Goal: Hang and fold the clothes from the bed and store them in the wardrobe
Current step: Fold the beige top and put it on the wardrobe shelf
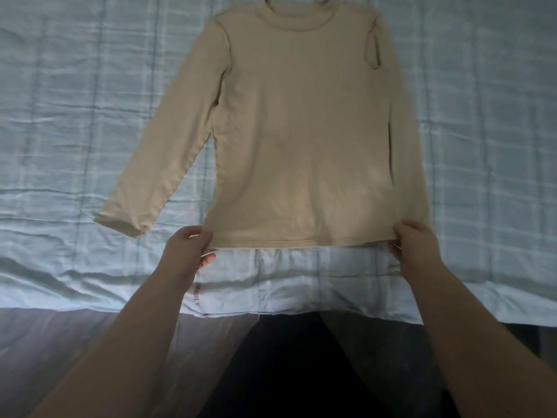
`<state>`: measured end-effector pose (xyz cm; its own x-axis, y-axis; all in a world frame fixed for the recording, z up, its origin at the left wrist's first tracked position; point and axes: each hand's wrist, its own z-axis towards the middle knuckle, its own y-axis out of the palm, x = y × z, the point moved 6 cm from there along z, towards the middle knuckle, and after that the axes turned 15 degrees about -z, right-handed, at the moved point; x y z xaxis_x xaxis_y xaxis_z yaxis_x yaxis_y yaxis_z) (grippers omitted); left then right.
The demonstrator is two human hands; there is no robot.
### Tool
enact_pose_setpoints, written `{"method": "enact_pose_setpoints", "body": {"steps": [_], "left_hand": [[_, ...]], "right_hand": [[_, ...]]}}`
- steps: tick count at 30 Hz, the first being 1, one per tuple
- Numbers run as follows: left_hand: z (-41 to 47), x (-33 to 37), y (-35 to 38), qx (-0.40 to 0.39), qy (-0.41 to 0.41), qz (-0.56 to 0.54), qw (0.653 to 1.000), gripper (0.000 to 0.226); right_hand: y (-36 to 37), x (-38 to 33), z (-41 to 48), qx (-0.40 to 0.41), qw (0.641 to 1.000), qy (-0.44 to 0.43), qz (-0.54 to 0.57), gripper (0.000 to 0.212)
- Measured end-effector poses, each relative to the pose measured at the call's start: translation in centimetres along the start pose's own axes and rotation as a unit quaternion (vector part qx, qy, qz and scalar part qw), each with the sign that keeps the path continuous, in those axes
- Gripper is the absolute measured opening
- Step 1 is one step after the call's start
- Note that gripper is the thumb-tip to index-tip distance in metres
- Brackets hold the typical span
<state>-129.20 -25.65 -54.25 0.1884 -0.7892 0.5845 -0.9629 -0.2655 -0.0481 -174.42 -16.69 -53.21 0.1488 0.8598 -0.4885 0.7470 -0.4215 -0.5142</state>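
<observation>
With the beige long-sleeved top (301, 131) flat on the bed (60, 116), the left hand (188, 251) and right hand (416, 245) each pinched a hem corner, so folding was in hand and the next move likely called for an even lift.

Creased pale blue checked quilt (90, 101), lettered strip (197, 300) near its edge

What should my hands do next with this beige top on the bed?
Probably let go and fold the splayed sleeve across the beige top. It lies flat on the bed, left hand and right hand pinching its hem corners.
</observation>
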Motion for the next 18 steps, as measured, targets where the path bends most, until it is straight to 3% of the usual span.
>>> {"method": "enact_pose_setpoints", "body": {"steps": [3, 7, 11, 18], "left_hand": [[0.2, 0.2, -0.9, 0.042, 0.043, 0.071, 0.996, 0.021], [0.0, 0.4, -0.6, 0.056, 0.089, 0.240, 0.965, 0.017], [-0.5, 0.5, -0.1, 0.076, 0.108, 0.401, 0.907, 0.017], [-1.8, 1.6, 1.7, 0.100, 0.110, 0.475, 0.867, 0.028]], "right_hand": [[-0.9, 0.3, 0.1, 0.060, 0.992, -0.037, -0.107, 0.020], [-1.5, 0.8, -0.3, 0.128, 0.937, -0.101, -0.310, 0.024], [-1.2, 0.7, -0.4, 0.144, 0.922, -0.118, -0.338, 0.019], [-2.3, 0.2, -0.4, 0.089, 0.923, -0.092, -0.362, 0.015]]}}
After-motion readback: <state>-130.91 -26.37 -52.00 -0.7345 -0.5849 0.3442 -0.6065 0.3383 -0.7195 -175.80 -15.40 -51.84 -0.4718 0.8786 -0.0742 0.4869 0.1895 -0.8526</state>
